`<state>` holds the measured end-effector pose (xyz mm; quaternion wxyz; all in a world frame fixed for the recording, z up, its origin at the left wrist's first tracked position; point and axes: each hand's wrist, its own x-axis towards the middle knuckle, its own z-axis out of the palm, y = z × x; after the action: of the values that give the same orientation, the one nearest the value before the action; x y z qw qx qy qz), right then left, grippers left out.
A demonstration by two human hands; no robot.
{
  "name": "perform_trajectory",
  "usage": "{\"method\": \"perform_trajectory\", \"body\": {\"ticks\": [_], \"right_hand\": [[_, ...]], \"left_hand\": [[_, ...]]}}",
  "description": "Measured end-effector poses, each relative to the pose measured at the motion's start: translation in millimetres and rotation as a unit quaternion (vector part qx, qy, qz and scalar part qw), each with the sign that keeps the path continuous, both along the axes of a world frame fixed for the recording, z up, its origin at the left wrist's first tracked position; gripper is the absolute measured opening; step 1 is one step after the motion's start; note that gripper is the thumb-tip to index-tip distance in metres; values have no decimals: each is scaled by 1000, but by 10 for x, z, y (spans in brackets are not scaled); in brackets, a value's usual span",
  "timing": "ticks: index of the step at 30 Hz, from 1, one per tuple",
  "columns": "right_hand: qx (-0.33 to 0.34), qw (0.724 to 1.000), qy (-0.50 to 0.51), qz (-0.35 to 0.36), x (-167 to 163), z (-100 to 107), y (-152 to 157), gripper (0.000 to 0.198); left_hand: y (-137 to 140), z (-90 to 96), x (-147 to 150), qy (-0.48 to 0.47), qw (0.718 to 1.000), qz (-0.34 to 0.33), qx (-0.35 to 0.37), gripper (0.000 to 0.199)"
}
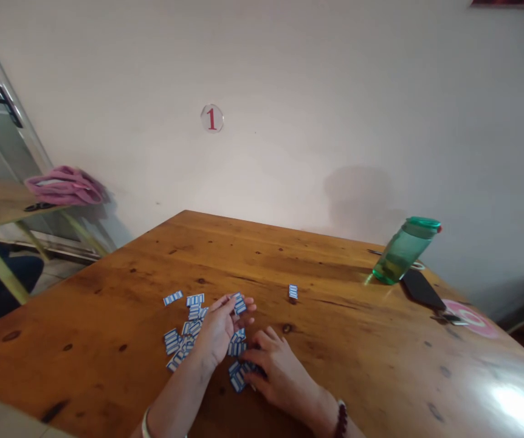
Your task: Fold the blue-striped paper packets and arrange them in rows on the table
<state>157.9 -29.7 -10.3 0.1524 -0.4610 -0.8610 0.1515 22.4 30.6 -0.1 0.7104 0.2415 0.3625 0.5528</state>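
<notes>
A person's left hand (219, 331), partly closed, pinches at least one blue-and-white card (239, 304) between thumb and fingers above a wooden desk (335, 347). The right hand (282, 368), fingers loosely curled, reaches onto a near pile (236, 378) of similar cards; whether it grips any cannot be told. Scattered cards (171, 342) lie to the left, a lone card (293, 292) sits farther right, and a green bottle (403, 252) occupies the far right.
</notes>
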Motion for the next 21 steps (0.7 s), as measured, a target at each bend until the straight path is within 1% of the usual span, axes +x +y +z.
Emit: {"method": "perform_trajectory", "body": {"ticks": [2,5,9,13,17,19,21], "right_hand": [[-4,1000,-21,-1,-8,5,-12,19],[-6,1000,-20,-3,-16,6,-19,15],[-19,1000,22,-11,-24,-21,-10,11],[-45,994,89,-37,-13,-63,14,9],[-62,975,195,-85,19,-112,66,6],[-83,958,246,-120,36,-148,104,12],[-114,940,289,-140,51,-192,147,20]], "left_hand": [[-2,19,-3,-13,1000,8,-13,8],[-6,44,-5,-17,999,10,-33,13],[-18,53,-3,-17,999,5,-34,14],[-35,69,6,-9,999,-5,-36,15],[-48,84,23,-1,999,-15,-40,16],[-52,81,36,5,999,-17,-42,16],[-55,72,50,13,999,-15,-44,16]]}}
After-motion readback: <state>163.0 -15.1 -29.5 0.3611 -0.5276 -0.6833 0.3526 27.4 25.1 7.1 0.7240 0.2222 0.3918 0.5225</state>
